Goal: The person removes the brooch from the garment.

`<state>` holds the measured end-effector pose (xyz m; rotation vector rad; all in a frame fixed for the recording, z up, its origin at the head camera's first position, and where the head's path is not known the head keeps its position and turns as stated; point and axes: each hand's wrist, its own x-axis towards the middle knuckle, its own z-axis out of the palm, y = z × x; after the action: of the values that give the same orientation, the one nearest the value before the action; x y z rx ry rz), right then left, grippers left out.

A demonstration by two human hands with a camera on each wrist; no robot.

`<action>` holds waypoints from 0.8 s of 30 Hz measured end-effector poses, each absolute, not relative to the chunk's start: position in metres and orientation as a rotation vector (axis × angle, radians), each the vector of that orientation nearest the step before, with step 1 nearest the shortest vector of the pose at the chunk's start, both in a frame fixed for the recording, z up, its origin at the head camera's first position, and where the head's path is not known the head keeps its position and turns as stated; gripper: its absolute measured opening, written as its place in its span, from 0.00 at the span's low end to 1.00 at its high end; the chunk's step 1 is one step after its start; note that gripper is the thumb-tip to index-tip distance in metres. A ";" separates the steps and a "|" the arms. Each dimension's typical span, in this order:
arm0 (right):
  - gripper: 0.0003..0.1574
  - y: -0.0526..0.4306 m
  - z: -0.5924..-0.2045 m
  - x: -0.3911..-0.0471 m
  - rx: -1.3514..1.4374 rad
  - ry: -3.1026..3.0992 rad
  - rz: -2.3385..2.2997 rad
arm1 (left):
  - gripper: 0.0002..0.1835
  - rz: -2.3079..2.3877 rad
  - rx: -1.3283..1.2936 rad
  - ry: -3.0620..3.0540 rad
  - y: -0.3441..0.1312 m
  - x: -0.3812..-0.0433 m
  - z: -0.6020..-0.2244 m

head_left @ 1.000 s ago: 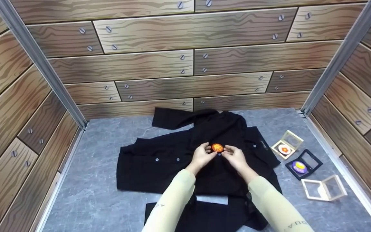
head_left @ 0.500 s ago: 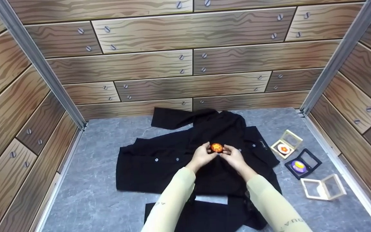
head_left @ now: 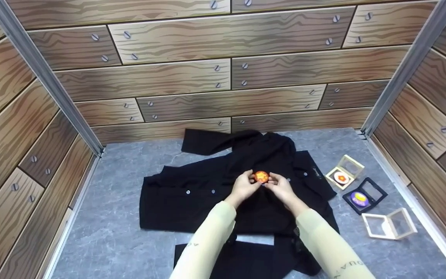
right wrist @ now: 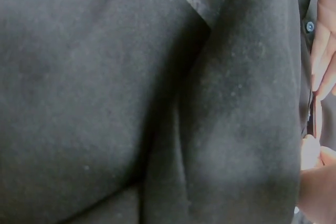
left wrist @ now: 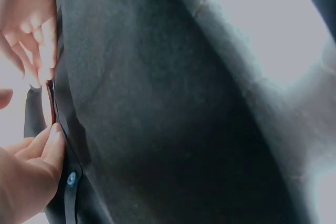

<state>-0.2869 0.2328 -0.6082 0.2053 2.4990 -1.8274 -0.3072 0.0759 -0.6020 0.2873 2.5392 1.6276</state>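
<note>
A round red-orange badge (head_left: 261,177) with a yellow star-like pattern is held between both hands over a black shirt (head_left: 192,209). My left hand (head_left: 244,186) pinches its left edge with thumb and fingers. On the opposite edge, my right hand (head_left: 282,190) grips it the same way. The left wrist view shows the badge edge-on (left wrist: 51,103), close over the dark cloth, with fingertips at both ends. In the right wrist view only a thin strip of the badge (right wrist: 317,116) shows between the hands. A shirt button (left wrist: 72,179) lies near the left fingers.
To the right stand three open cases: a pale yellow one (head_left: 330,177) with a white-and-red badge, a black one (head_left: 381,197) with a purple-and-yellow badge, and a cream frame (head_left: 367,228). Wood-patterned walls (head_left: 230,93) enclose the grey floor (head_left: 107,201).
The badge has tilted a little, so its face shows rounder to the head camera. Both hands have kept their hold over nearly the same spot on the shirt.
</note>
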 end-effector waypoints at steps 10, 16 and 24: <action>0.32 0.233 -0.606 -0.289 0.223 2.507 -1.879 | 0.32 1.838 0.257 2.394 0.077 -0.309 -0.601; 0.27 0.230 -0.605 -0.291 0.271 2.515 -1.907 | 0.29 1.824 0.267 2.432 0.079 -0.309 -0.603; 0.22 0.230 -0.599 -0.292 0.317 2.332 -2.151 | 0.22 1.887 0.217 2.413 0.085 -0.309 -0.602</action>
<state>-0.2922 0.2304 -0.5988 0.3169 2.3317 -2.1506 -0.3093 0.0853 -0.6017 0.2173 2.4134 1.8870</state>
